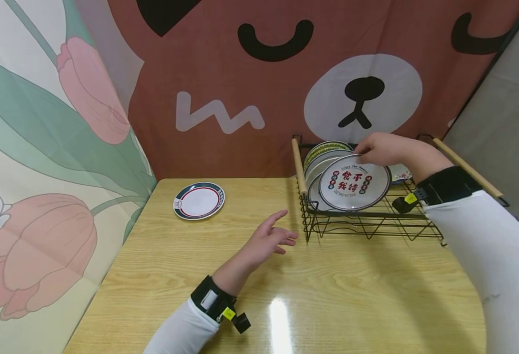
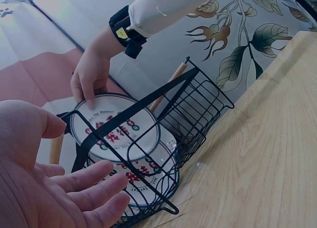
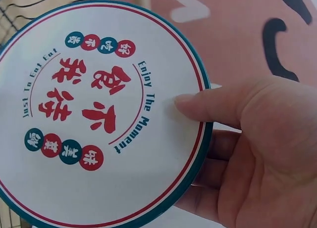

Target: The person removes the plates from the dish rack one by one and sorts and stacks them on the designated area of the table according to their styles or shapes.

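Head view first: the right hand (image 1: 381,149) is pinching the top rim of the front plate (image 1: 354,183), which stands on edge at the near end of a row of plates in the black wire dish rack (image 1: 370,223) on the far right of the wooden table (image 1: 330,295). The left hand (image 1: 270,241) hovers just left of the rack, fingers loose and spread, holding nothing. A striped-rim plate (image 1: 198,200) lies flat on the table, well apart to the far left.

Left wrist view: the left hand (image 2: 54,183) is open, palm showing, just beside the rack (image 2: 188,114). Through the wires you see the front plate (image 2: 116,131) with the right hand (image 2: 91,77) gripping its upper edge from above.

Right wrist view: the thumb lies flat on the plate's face (image 3: 89,114), the other fingers behind it. Readable writing: "Enjoy The Moment", "Just To Eat Eat", and big red Chinese characters, 食不我待.

My guess is it's rigid, fairly light, glossy so a bit slippery, and would chip or break if it's ceramic. The rim pinch looks like the sensible hold, since only the top edge is clear of the wires.
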A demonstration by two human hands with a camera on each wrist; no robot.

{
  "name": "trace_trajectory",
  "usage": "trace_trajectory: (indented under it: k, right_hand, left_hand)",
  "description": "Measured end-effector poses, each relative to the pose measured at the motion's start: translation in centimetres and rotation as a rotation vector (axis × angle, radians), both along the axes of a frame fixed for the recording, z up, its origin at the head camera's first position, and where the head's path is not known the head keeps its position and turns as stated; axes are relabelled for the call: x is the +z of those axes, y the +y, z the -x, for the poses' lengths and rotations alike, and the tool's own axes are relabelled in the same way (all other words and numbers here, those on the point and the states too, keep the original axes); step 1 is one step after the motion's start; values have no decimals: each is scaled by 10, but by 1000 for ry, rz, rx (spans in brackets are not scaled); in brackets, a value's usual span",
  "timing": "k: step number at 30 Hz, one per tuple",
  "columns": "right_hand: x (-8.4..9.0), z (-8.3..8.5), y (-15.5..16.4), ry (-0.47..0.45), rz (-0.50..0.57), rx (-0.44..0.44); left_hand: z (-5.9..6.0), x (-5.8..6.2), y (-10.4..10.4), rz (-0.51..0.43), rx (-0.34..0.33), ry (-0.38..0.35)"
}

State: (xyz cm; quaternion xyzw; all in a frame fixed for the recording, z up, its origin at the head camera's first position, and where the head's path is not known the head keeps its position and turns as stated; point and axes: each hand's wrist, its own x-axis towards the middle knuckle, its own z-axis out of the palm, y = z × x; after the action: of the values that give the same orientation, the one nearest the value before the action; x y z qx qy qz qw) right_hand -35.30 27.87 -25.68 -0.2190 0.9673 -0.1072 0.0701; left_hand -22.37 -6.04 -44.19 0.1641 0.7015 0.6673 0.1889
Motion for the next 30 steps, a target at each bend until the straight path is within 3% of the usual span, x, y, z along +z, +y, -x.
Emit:
trace_trajectory:
  k: [7, 11, 19, 24, 30]
  right_hand:
    - [19, 0, 14, -2, 109, -98]
    - [22, 0, 24, -35, 240, -175]
    - [12, -7, 42, -46, 564, -263]
    - [5, -10, 52, -113, 800, -323]
    - [-11, -16, 59, -195, 984, -386]
  left_hand:
    - [2, 1, -2, 7, 4, 6]
    - [3, 2, -3, 7, -1, 7]
    - [2, 11, -7, -15, 24, 3]
    - [2, 14, -11, -21, 37, -8]
    - [2, 20, -17, -40, 71, -11]
